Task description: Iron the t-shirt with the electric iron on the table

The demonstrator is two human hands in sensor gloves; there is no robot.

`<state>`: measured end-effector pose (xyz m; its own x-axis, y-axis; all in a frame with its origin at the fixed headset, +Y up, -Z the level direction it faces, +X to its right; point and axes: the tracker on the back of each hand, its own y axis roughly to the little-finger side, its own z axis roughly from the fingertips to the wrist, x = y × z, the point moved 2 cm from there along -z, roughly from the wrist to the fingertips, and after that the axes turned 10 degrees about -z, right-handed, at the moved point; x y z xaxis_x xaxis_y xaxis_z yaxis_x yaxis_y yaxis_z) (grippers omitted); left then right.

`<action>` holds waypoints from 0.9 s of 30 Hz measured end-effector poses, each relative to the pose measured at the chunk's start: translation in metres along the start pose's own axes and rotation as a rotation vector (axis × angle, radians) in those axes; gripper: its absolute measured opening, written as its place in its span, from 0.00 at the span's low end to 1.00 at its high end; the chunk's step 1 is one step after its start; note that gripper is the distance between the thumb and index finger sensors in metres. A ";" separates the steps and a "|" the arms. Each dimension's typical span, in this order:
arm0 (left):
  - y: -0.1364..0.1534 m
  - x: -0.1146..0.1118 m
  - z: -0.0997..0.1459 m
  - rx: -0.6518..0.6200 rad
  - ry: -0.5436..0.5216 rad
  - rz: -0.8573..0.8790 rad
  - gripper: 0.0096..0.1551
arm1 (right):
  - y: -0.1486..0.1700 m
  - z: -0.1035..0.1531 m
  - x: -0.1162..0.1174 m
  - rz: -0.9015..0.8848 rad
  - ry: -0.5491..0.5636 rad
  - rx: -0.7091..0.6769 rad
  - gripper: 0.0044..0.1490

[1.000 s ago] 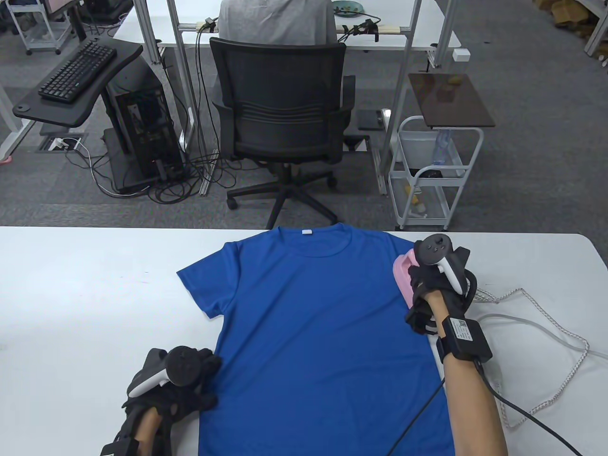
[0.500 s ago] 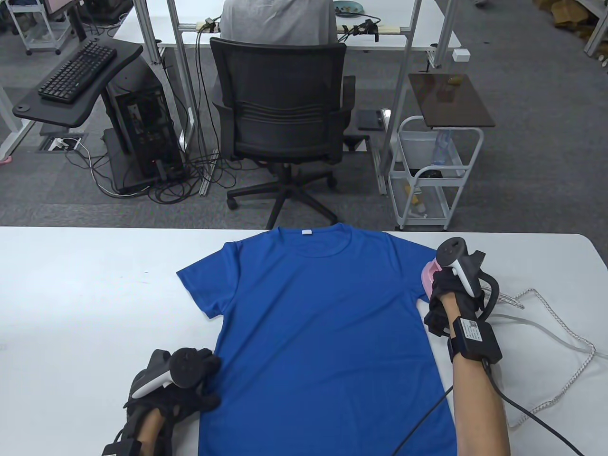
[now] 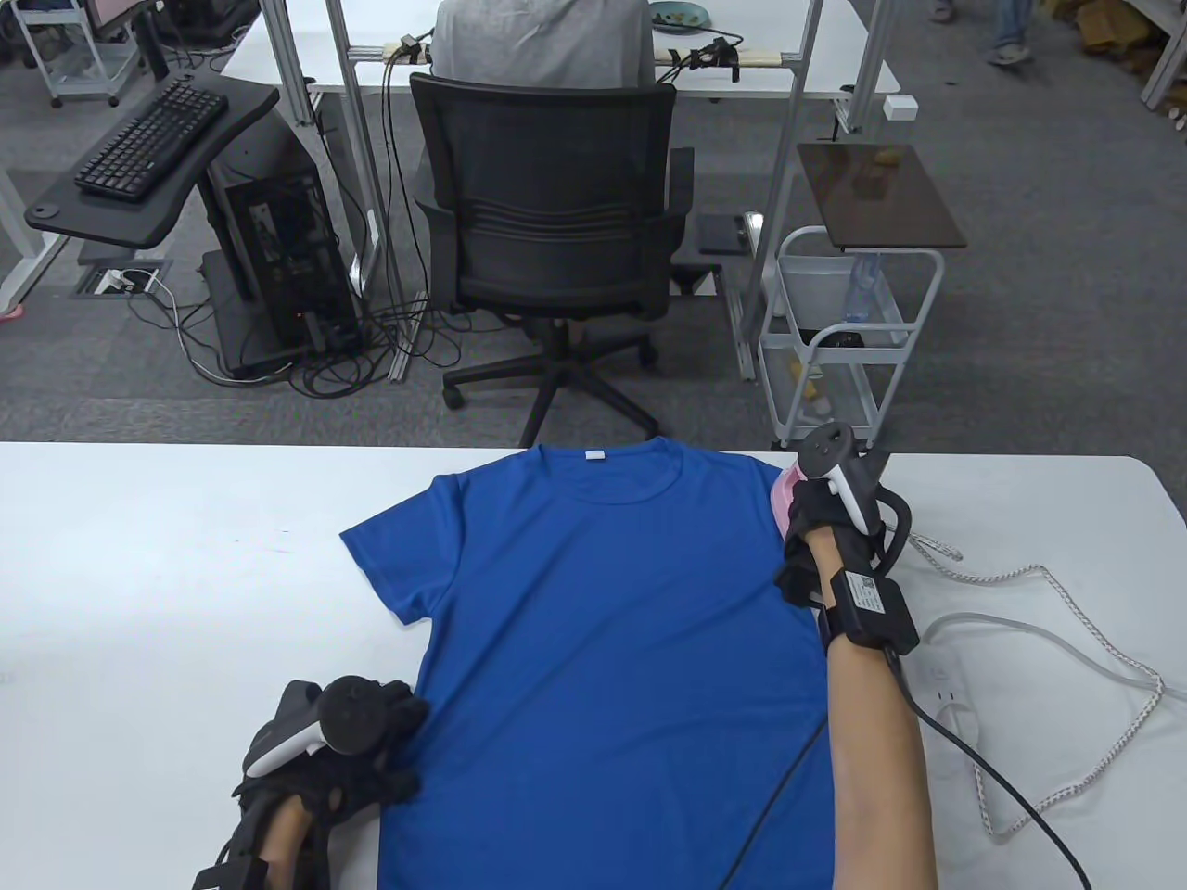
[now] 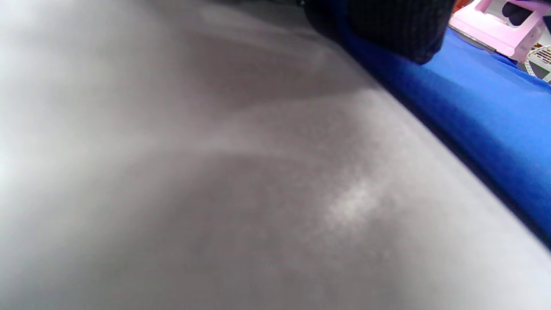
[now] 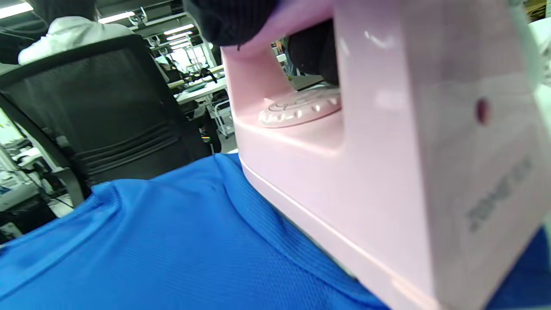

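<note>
Blue knit short-sleeved t-shirt [image 3: 612,640] lies flat, front up, on the white tabletop [image 3: 167,575], collar away from the person, spread between the two hands. Fabric looks mostly smooth in the table view; no heavy creases are visible, though fine wrinkles would be too small to tell.

Right hand [image 3: 821,547], in a black sensor glove, grips the handle of the pale pink plastic electric iron [image 5: 387,181]. Iron sits soleplate-down on the shirt's shoulder and sleeve area directly under that hand, at the garment's edge. Right wrist view shows the gloved fingers [image 5: 232,17] wrapped over the handle top.

Left hand [image 3: 343,751] rests flat on the tabletop at the shirt's near side edge, fingers [image 4: 396,30] touching the blue cloth, holding nothing; it appears to pin the garment.

Progress, as a judgement: ironing is under way at one far corner. The chest, the sleeve on the left-hand side and the lower body show no sign either way of being pressed; most passes likely remain.

White braided power cord [image 3: 1094,649] trails over the tabletop beyond the right hand.

Writing: grey lettering on the iron's rear face, blurred and unreadable. A small white label [image 3: 594,455] at the collar and a sticker on the wrist unit, both too small to read.
</note>
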<state>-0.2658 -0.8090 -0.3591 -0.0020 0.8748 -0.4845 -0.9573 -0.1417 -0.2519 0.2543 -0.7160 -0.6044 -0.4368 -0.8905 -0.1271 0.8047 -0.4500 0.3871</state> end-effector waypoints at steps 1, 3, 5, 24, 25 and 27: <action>0.000 0.000 0.000 0.000 0.001 -0.003 0.47 | 0.003 -0.004 0.005 0.001 -0.006 0.019 0.40; 0.000 0.000 0.000 -0.001 0.007 -0.001 0.47 | 0.005 -0.010 0.004 -0.028 0.023 0.026 0.40; -0.001 0.001 -0.001 0.003 0.020 -0.006 0.47 | 0.008 -0.012 0.000 0.001 0.024 0.054 0.40; -0.001 0.001 -0.001 0.001 0.020 0.001 0.47 | 0.033 0.002 -0.057 -0.330 -0.081 0.047 0.47; -0.001 0.001 -0.001 0.001 0.019 0.003 0.47 | 0.035 0.004 -0.061 -0.365 -0.121 0.048 0.45; -0.001 0.001 -0.001 0.001 0.019 0.005 0.47 | 0.040 0.008 -0.071 -0.433 -0.101 0.039 0.43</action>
<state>-0.2646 -0.8088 -0.3600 -0.0012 0.8650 -0.5018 -0.9575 -0.1457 -0.2488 0.3143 -0.6697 -0.5729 -0.7690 -0.6085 -0.1957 0.5240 -0.7755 0.3522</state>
